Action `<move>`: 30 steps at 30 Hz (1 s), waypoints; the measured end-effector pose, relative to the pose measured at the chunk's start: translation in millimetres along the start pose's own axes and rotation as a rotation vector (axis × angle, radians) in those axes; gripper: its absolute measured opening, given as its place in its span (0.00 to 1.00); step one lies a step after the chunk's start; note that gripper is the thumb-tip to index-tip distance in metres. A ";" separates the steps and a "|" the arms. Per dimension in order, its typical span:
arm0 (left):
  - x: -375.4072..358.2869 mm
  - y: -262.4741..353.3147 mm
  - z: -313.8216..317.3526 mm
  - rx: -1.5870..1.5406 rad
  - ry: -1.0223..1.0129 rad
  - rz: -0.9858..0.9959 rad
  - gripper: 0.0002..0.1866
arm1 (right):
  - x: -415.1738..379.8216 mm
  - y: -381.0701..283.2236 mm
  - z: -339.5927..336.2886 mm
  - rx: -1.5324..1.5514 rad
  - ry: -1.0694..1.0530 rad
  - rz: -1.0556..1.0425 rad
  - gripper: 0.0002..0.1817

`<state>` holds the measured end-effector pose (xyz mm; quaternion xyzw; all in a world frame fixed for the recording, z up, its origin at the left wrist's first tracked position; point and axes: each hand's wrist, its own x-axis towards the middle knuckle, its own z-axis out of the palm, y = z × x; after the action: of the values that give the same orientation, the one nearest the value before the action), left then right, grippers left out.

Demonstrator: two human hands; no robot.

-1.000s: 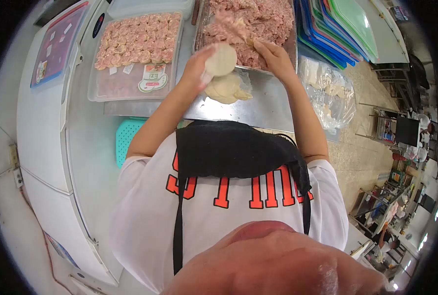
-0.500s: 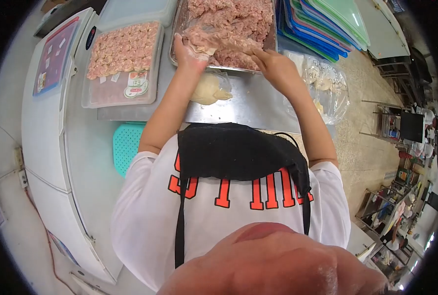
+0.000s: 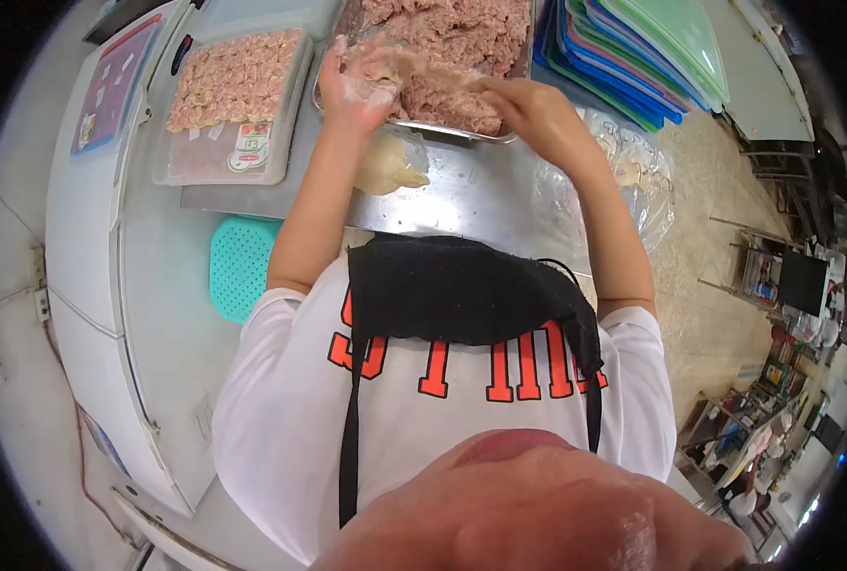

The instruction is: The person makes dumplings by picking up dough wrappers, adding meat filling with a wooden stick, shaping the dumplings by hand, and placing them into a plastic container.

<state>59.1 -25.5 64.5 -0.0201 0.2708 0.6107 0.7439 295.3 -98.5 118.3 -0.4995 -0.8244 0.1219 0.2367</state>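
A metal tray (image 3: 442,128) of raw minced meat (image 3: 457,38) lies ahead of me. Over its near left side, my left hand (image 3: 359,88) is cupped palm up, white with flour, around a pale dumpling wrapper, mostly hidden by fingers and meat. My right hand (image 3: 535,116) grips the end of a flat, meat-smeared spatula (image 3: 438,74), whose far end reaches to the left hand. Just below the tray, a clear bag with a pale stack of what look like wrappers (image 3: 390,169) rests on the steel table.
Left of the tray, a plastic container (image 3: 219,164) holds rows of filled dumplings (image 3: 238,81). Coloured plastic lids (image 3: 623,62) are stacked at the right. Crumpled clear plastic (image 3: 647,186) lies by my right forearm. A turquoise perforated basket (image 3: 241,271) sits lower left, near a white fridge (image 3: 86,285).
My left hand has moved slightly up and left, its fingers now more curled. The spatula has stayed over the tray near it. The whole view has shifted a little.
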 end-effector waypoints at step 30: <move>-11.7 18.0 -15.9 1.994 -0.452 0.543 0.42 | -25.2 43.7 6.9 -0.176 -0.276 0.280 0.16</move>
<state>35.2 -37.2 61.4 0.7753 0.5003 0.2475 0.2955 335.1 -99.9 86.4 -0.6064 -0.7790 0.1486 0.0579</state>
